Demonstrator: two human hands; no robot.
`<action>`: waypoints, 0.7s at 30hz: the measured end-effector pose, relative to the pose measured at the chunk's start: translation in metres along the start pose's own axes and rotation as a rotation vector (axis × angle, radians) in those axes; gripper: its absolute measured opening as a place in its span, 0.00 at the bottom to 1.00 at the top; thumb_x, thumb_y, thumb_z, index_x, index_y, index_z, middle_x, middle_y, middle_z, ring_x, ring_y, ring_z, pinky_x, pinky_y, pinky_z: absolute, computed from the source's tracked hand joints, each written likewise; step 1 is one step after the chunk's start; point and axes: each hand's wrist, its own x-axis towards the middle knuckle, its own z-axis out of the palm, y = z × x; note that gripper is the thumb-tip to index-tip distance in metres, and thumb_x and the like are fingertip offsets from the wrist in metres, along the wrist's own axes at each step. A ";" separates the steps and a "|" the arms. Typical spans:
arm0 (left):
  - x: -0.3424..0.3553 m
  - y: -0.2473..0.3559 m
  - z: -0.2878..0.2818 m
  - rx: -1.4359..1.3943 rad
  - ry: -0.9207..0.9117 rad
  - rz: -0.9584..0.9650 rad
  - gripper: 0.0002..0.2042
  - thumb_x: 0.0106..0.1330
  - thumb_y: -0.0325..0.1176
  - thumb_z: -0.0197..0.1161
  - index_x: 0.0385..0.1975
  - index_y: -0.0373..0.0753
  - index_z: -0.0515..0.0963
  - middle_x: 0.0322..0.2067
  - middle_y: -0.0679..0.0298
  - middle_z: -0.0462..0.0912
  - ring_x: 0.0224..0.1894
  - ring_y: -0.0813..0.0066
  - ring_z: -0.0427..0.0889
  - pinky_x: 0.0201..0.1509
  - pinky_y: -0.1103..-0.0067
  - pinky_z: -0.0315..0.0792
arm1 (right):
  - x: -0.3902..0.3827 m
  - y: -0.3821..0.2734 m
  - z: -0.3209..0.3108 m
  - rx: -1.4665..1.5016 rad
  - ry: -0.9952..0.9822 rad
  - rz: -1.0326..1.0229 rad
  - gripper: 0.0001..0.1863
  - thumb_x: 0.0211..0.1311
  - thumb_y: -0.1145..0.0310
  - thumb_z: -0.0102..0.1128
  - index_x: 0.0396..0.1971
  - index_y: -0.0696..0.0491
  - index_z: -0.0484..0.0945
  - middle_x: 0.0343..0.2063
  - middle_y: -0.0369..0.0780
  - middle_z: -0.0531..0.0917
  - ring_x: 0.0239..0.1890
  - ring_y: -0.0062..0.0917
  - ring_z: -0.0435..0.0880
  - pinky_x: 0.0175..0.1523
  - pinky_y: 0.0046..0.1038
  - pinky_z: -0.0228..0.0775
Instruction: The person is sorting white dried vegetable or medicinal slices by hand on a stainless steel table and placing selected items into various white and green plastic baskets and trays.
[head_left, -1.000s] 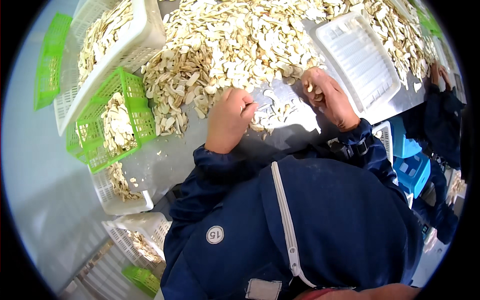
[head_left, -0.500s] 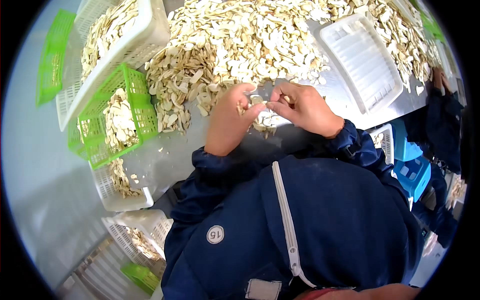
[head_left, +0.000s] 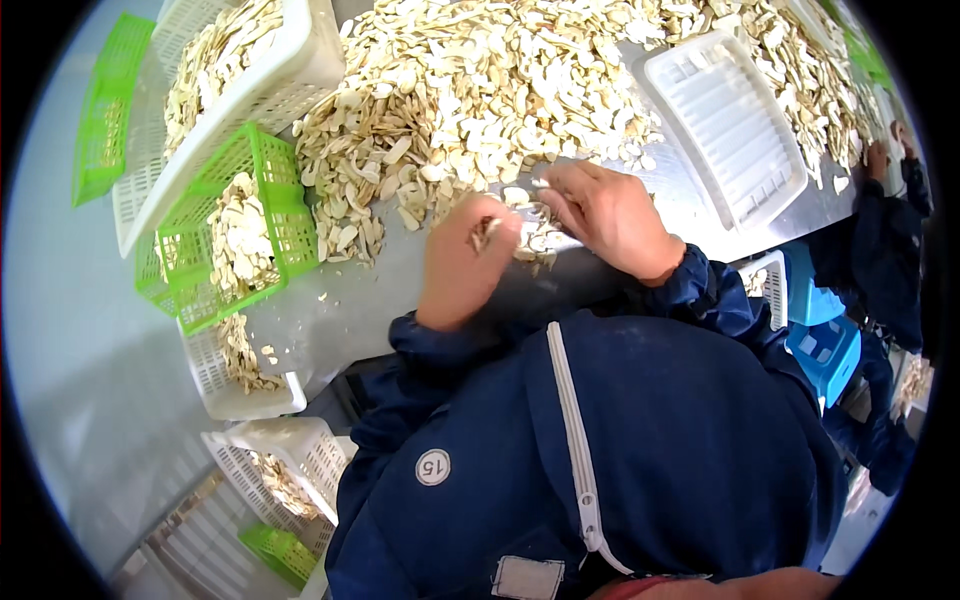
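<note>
Pale dried slices (head_left: 520, 80), looking like sliced mushroom or root, lie in a wide heap across the metal table. My left hand (head_left: 465, 262) is curled closed around a few of these slices, which show between its fingers and thumb. To its right, my right hand (head_left: 615, 222) is bent, fingertips drawn together and pointing at the heap's near edge. What those fingertips hold, if anything, is hidden. Between the two hands lies a small pile of slices and broken bits (head_left: 538, 240).
On the left stand a green basket (head_left: 270, 205) and a large white basket (head_left: 285, 90), both with slices. A white ribbed tray (head_left: 725, 130) lies at the right. Blue baskets (head_left: 830, 355) stand below the table's right edge. Another person's sleeve (head_left: 885, 250) is at far right.
My hands have moved apart from their fingertip-to-fingertip position. The left has curled and come slightly nearer to me; the right has turned knuckles-up over the small pile.
</note>
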 end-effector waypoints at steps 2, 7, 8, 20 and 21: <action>-0.009 -0.005 -0.014 -0.449 0.022 -0.304 0.05 0.72 0.32 0.59 0.42 0.39 0.77 0.29 0.64 0.79 0.21 0.82 0.69 0.23 0.86 0.61 | 0.004 0.003 0.001 -0.023 0.017 0.015 0.16 0.67 0.61 0.62 0.50 0.53 0.78 0.31 0.47 0.84 0.33 0.44 0.85 0.36 0.40 0.76; -0.018 -0.007 -0.037 -0.959 0.056 -0.399 0.10 0.75 0.37 0.53 0.48 0.38 0.73 0.26 0.64 0.77 0.17 0.83 0.67 0.13 0.87 0.54 | 0.009 -0.004 0.016 0.004 -0.093 -0.053 0.17 0.67 0.61 0.64 0.52 0.51 0.79 0.33 0.47 0.85 0.34 0.44 0.85 0.37 0.38 0.77; -0.018 -0.005 -0.036 -1.019 0.072 -0.375 0.11 0.76 0.37 0.52 0.48 0.38 0.73 0.25 0.64 0.76 0.17 0.82 0.67 0.13 0.87 0.54 | 0.012 -0.002 0.020 -0.009 -0.100 -0.052 0.15 0.67 0.61 0.61 0.49 0.52 0.78 0.33 0.48 0.84 0.35 0.44 0.84 0.38 0.40 0.76; 0.012 0.001 -0.009 0.562 0.039 0.062 0.09 0.65 0.32 0.64 0.44 0.43 0.80 0.37 0.54 0.81 0.41 0.51 0.80 0.43 0.64 0.75 | -0.007 0.020 -0.015 1.194 -0.350 0.524 0.15 0.76 0.56 0.56 0.37 0.54 0.77 0.32 0.30 0.79 0.31 0.11 0.71 0.36 0.17 0.64; 0.012 0.001 -0.009 0.563 0.037 0.063 0.09 0.65 0.32 0.64 0.44 0.43 0.80 0.37 0.54 0.81 0.41 0.51 0.80 0.43 0.64 0.75 | -0.006 0.014 -0.014 0.859 -0.386 0.522 0.15 0.76 0.56 0.56 0.36 0.54 0.77 0.31 0.30 0.79 0.31 0.13 0.73 0.37 0.18 0.65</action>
